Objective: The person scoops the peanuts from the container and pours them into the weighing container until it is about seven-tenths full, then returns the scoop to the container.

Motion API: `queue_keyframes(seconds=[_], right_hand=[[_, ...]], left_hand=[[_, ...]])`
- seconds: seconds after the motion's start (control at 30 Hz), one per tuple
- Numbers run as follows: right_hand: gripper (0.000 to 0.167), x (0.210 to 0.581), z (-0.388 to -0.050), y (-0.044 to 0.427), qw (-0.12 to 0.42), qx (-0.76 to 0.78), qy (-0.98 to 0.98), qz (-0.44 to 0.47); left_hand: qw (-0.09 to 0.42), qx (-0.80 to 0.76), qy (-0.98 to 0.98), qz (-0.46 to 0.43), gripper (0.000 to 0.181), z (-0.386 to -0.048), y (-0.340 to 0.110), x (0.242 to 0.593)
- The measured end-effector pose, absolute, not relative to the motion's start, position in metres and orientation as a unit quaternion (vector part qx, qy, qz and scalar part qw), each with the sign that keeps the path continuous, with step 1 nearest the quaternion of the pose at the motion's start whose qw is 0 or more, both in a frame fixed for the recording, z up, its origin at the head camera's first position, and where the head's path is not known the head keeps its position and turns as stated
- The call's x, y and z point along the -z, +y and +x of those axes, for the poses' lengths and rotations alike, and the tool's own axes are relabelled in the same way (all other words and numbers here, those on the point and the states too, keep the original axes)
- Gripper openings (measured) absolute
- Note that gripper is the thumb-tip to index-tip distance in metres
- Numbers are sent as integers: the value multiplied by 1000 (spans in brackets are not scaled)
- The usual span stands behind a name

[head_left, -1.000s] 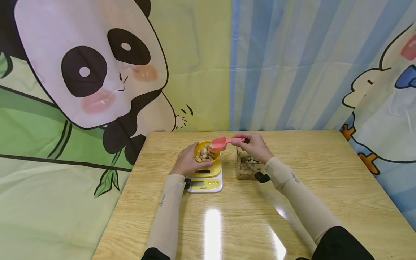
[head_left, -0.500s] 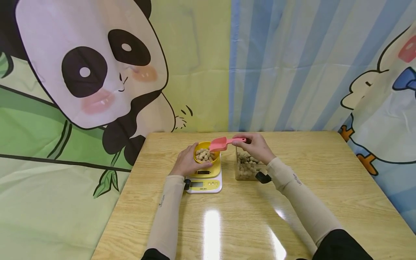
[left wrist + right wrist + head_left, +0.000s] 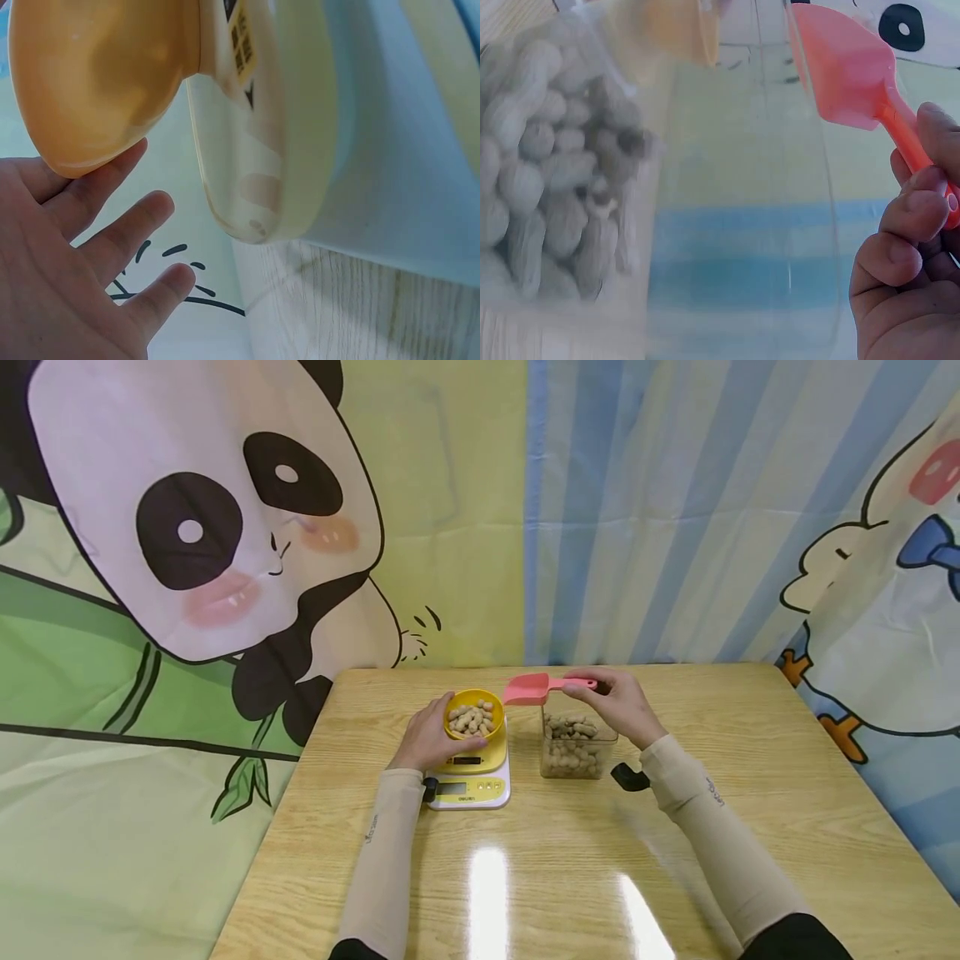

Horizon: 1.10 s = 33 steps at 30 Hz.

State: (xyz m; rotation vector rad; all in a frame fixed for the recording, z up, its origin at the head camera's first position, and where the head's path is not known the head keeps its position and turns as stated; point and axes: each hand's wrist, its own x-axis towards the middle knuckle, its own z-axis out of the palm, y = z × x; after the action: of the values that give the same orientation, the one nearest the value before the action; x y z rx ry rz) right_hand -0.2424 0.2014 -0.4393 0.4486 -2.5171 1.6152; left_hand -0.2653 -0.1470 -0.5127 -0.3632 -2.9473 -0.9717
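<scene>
A yellow bowl (image 3: 487,695) with peanuts (image 3: 471,720) inside sits on a yellow and white kitchen scale (image 3: 471,791). My left hand (image 3: 429,737) grips it from the left, thumb along the near side and fingers on the far side. In the left wrist view a fingertip touches the bowl's outer wall (image 3: 105,75), while other fingers spread away from it. Between thumb and fingers, my right hand (image 3: 621,706) pinches the handle of a pink scoop (image 3: 529,689). The scoop hangs right of the bowl, apart from it, and its blade looks bare in the right wrist view.
A clear plastic box (image 3: 573,742) of peanuts (image 3: 547,172) stands right of the scale, below my right hand. Both rest on a wooden table (image 3: 720,760). A printed curtain (image 3: 637,510) hangs behind the table's back edge.
My right hand has drawn the scoop to the right, from over the bowl's edge to beside it. The left hand has stayed on the bowl.
</scene>
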Motion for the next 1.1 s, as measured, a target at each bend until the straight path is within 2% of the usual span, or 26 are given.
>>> queue_keyframes(seconds=[0.2,0.57,0.87,1.1], right_hand=[[39,440,-233,225,80,-534,-834,115],[36,452,-219,262,83,-534,-836,91],[36,452,-217,271,76,-492,-862,90],[34,461,-218,266,62,-449,-883,125]], left_hand=[[10,310,-944,-114,120,-265,-147,512],[5,302,-947,-110,121,-266,-149,510],[6,309,-945,-104,121,-266,-148,509],[7,321,-942,-102,119,-262,-146,513]])
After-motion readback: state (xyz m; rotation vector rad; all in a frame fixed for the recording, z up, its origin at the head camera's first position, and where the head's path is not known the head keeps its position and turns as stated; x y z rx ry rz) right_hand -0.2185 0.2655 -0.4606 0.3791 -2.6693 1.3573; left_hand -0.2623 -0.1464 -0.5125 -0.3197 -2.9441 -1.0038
